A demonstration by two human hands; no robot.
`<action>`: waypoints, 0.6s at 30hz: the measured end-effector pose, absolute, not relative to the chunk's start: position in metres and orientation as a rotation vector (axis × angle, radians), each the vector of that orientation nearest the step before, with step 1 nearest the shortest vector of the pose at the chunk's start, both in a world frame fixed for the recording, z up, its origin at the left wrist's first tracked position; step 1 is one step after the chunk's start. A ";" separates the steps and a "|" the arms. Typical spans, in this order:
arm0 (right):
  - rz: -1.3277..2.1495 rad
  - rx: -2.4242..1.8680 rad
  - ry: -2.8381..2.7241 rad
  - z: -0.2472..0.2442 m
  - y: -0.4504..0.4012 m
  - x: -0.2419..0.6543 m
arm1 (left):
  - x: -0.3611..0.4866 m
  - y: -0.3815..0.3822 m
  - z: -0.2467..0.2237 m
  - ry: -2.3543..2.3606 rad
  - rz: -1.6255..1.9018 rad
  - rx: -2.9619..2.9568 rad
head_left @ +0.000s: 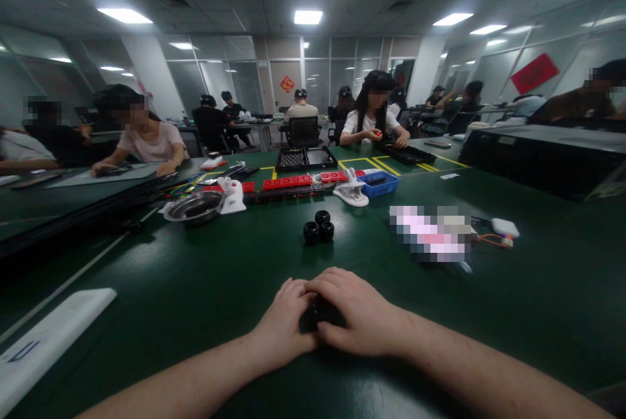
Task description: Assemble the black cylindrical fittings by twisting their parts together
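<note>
My left hand (288,318) and my right hand (349,311) meet low in the middle of the view, over the green table (235,302). Between them is a dark object (327,312), mostly covered by the fingers, so its shape cannot be made out. Both hands curl round it, the left from its left side, the right over its top and right side. Beyond the hands stands a small cluster of three round black pieces (319,228), touching one another.
Farther back lie a metal bowl (194,208), white stands (351,192), a row of red blocks (287,182), a blue bin (380,186) and black trays (320,158). A white board (59,341) lies at left. Several people sit around, one across the table (374,120).
</note>
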State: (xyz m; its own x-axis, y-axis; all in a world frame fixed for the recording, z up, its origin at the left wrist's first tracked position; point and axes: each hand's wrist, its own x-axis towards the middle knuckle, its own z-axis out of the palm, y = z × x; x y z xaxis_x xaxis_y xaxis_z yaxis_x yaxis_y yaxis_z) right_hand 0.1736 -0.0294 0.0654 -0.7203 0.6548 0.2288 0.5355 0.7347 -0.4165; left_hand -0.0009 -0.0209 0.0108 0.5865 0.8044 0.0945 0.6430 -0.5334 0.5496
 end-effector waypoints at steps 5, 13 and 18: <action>0.405 -1.116 -2.542 0.063 -0.027 0.172 | -0.001 -0.020 0.011 1.127 0.479 2.376; 0.509 -0.935 -2.536 0.066 -0.029 0.174 | -0.001 -0.020 0.013 1.136 0.449 2.359; 0.372 -1.168 -2.619 0.059 -0.025 0.173 | -0.001 -0.020 0.012 1.144 0.483 2.367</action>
